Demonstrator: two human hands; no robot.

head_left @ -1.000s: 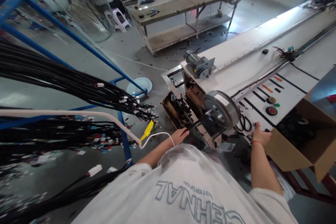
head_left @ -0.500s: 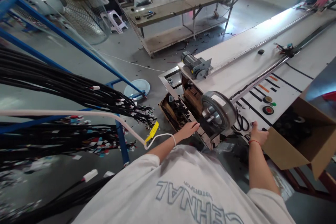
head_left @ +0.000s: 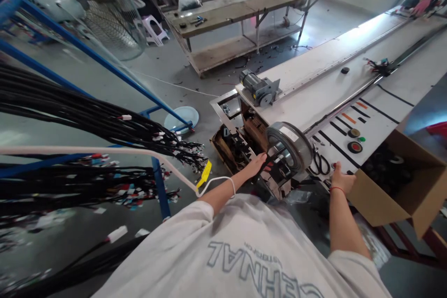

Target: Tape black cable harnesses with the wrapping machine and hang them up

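My left hand is closed around a black cable bundle in front of a grey ring-shaped machine head at the bench end. The bundle runs from my fingers towards the ring's opening; some of my fingers are hidden. My right hand is at the bench's front edge, thumb raised beside a small red button and apart from the other fingers. It holds nothing that I can see. Scissors with black handles lie between the ring and my right hand.
A grey motor sits on the white bench. At right stands an open cardboard box of dark items. Black cable harnesses hang on a blue rack at left, near a fan. A co-worker's gloved hand is far right.
My left hand has moved slightly right and closed on the black bundle, which now shows between my fingers and the ring. My right hand stays almost in place.
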